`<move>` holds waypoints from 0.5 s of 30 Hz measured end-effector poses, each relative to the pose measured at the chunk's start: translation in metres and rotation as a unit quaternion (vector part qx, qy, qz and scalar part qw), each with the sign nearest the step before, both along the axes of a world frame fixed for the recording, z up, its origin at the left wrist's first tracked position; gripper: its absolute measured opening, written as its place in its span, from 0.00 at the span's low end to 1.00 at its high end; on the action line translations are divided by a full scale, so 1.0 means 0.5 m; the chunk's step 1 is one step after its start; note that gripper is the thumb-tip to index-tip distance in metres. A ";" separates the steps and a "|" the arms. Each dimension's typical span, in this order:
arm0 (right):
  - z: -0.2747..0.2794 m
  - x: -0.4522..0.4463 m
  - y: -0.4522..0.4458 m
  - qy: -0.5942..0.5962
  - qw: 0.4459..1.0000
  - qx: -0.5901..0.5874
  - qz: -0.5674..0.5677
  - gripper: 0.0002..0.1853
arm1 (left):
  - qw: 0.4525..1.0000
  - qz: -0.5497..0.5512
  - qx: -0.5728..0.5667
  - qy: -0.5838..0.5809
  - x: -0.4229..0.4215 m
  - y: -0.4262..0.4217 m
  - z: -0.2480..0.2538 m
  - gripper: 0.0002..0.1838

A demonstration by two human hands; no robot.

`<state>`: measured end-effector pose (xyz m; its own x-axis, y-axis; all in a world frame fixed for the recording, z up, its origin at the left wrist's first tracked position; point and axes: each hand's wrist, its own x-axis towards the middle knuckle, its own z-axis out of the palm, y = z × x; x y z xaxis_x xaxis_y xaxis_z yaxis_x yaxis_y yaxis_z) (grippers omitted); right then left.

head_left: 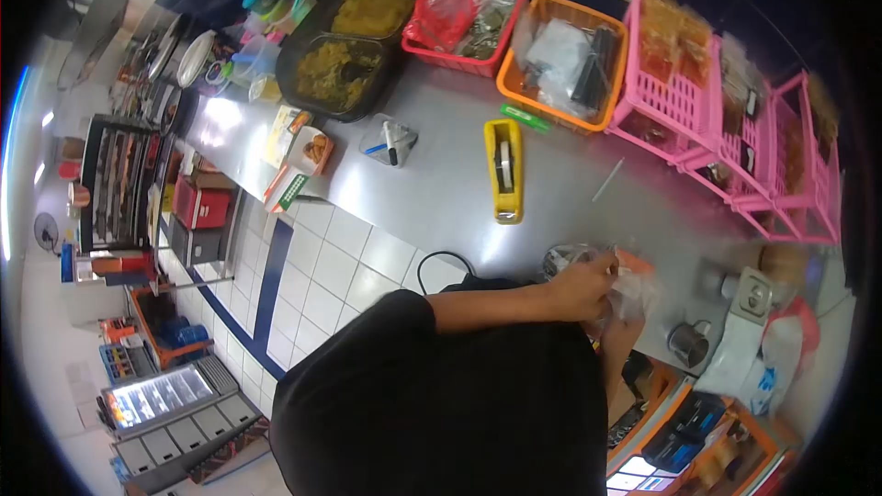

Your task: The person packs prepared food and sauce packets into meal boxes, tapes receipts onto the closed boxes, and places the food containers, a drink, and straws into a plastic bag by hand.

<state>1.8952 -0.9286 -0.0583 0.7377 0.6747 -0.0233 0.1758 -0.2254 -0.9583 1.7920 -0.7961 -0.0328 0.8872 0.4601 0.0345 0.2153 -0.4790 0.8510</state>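
Note:
Toward the right of the metal counter, my left hand [583, 290] pinches the upper part of a clear plastic bag [636, 292]. Below it, my right hand [622, 334] grips the same bag from the side nearer my body. Something orange shows at the top of the bag; its contents are blurred. Another clear plastic bag or wrapped item [562, 259] lies just beyond my left hand. Farther up the counter sits a yellow tape dispenser [504, 172], with a thin white stick [608, 180] to its right.
A black tray of food [335, 76], a red basket [457, 57], an orange basket [562, 113] and pink racks [675, 119] line the back. A metal mug [688, 343] stands at the right edge. Near the left edge are a small food box [310, 151] and a pen holder [389, 141].

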 end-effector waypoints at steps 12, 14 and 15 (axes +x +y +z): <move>0.061 0.002 0.022 0.231 0.960 -0.061 -0.145 0.14 | 0.785 0.442 0.209 0.379 -0.505 0.637 -0.087 0.12; 0.079 -0.003 0.025 0.237 0.956 -0.087 -0.151 0.14 | 0.749 0.397 0.228 0.479 -0.489 0.652 -0.119 0.13; 0.090 0.001 0.023 0.247 0.952 -0.110 -0.143 0.14 | 0.751 0.376 0.222 0.495 -0.493 0.660 -0.132 0.13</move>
<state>1.8955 -0.9169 -0.0131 0.7522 0.3875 -0.5329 -0.3832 -0.4006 -0.8323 1.5453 -0.4664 -0.0986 0.0750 0.9821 -0.1726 0.9891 -0.0954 -0.1126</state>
